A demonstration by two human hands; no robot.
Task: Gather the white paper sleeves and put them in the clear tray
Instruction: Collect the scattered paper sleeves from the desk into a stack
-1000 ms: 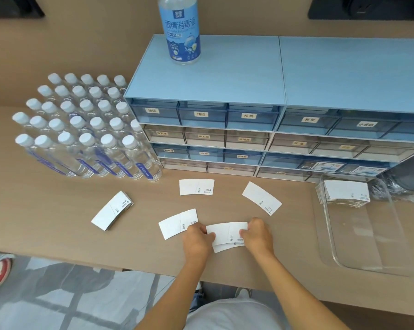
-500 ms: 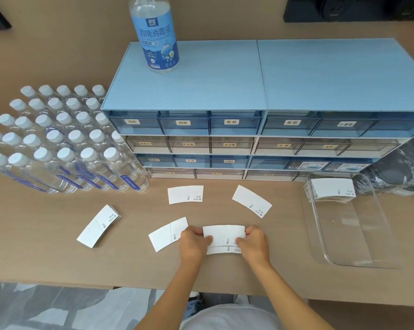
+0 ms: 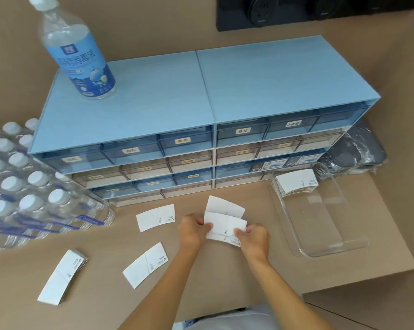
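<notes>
1. While a small bundle of paper sleeves (image 3: pixel 226 226) is gripped at centre frame, its left end is pinched by the left hand (image 3: pixel 193 231) and its right end by the right hand (image 3: pixel 254 238); the fingers of both are closed on it.
2. Another sleeve (image 3: pixel 225 206) is seen just behind the bundle, partly covered by it.
3. Single sleeves are seen on the surface (image 3: pixel 105 253) at centre (image 3: pixel 156 217) and lower centre (image 3: pixel 145 265).
4. A thicker stack (image 3: pixel 61 277) is seen at lower left.
5. A clear tray (image 3: pixel 320 248) is placed at the right, with a pile of sleeves (image 3: pixel 295 181) in its far end.
6. Blue drawer units (image 3: pixel 172 110) are stood behind, with a spray bottle (image 3: pixel 74 51) on top.
7. Packed water bottles (image 3: pixel 29 194) are seen at the left.
</notes>
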